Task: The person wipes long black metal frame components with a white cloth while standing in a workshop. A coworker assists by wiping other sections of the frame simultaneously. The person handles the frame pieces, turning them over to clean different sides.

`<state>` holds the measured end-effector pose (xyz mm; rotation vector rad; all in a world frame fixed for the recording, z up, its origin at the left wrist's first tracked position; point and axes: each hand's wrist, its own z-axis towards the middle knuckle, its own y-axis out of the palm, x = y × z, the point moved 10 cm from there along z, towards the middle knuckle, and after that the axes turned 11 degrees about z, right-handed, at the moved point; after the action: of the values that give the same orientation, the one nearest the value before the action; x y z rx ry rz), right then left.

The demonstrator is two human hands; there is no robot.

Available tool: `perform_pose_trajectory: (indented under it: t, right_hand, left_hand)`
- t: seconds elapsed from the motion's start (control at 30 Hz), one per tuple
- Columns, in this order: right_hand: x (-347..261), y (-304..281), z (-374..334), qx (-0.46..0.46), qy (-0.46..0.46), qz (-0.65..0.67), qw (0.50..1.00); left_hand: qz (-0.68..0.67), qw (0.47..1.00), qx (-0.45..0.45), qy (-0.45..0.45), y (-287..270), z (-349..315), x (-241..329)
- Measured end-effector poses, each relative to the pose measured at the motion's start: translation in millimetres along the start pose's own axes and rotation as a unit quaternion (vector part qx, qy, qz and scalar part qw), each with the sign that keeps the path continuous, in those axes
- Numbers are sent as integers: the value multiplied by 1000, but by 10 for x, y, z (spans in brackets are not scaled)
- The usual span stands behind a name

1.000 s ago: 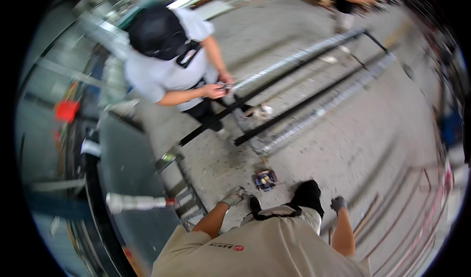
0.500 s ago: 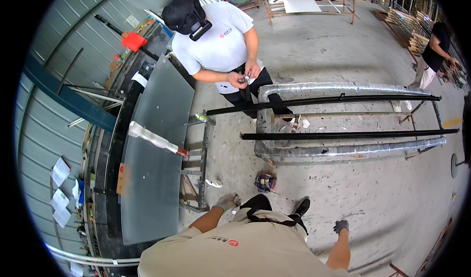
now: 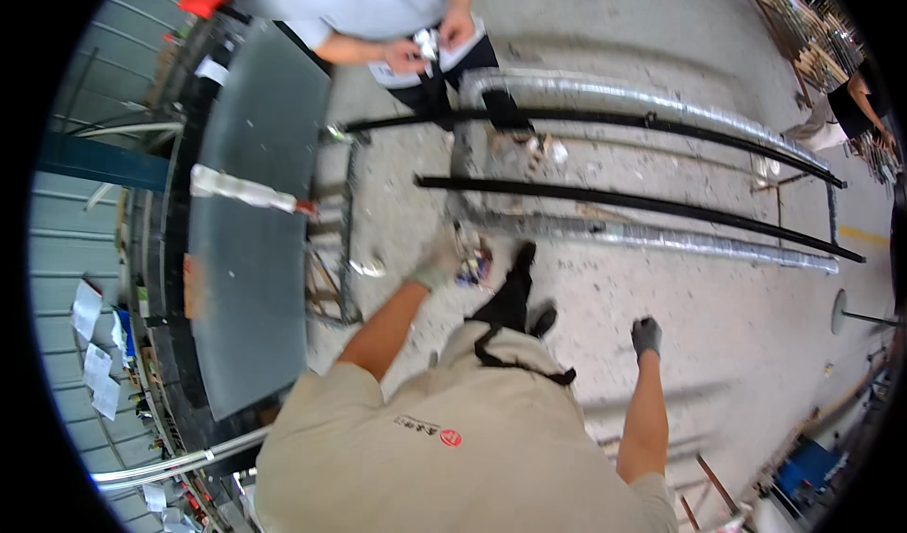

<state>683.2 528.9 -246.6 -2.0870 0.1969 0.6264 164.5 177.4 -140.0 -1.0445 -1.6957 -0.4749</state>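
My left hand [image 3: 436, 266], in a pale work glove, reaches forward and is smeared by motion, so its fingers cannot be made out. Beside it on the floor is a small container of dark, colourful items [image 3: 474, 263], partly covered by the blurred glove. Out to the right hangs my right hand [image 3: 647, 335] in a grey glove, over bare floor, with its fingers curled in and nothing seen in them. Ahead, two long black metal bars [image 3: 614, 196] lie across a rack with film-wrapped rails [image 3: 699, 242].
A grey glass sheet [image 3: 250, 297] lies on the bench at left, with a white-wrapped tool [image 3: 241, 189] on it. Across the rack's left end stands a co-worker [image 3: 378, 8], both hands on a small silvery item [image 3: 427, 43]. Another person [image 3: 850, 108] is at far right.
I have stepped forward, and the rack, bars and floor container are closer. My left hand has swung forward toward the container; my right arm reaches further ahead. The co-worker still handles the silvery item.
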Motion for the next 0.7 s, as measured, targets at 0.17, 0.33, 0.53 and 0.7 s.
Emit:
perform_pose_trajectory:
  t: [0.17, 0.33, 0.53, 0.7]
  right_hand:
    - [-592, -403, 196, 22, 21, 124, 992]
    - [-1431, -694, 523, 47, -41, 55, 997]
    - [-2955, -867, 1192, 65, -173, -10, 983]
    - [-3120, -774, 2224, 79, -285, -85, 951]
  left_hand:
    - [543, 824, 158, -30, -708, 558, 1029]
    - [620, 783, 38, -32, -874, 1309, 730]
    - [647, 762, 23, -4, -784, 1615, 677]
    - [675, 736, 2, -52, -773, 1754, 489]
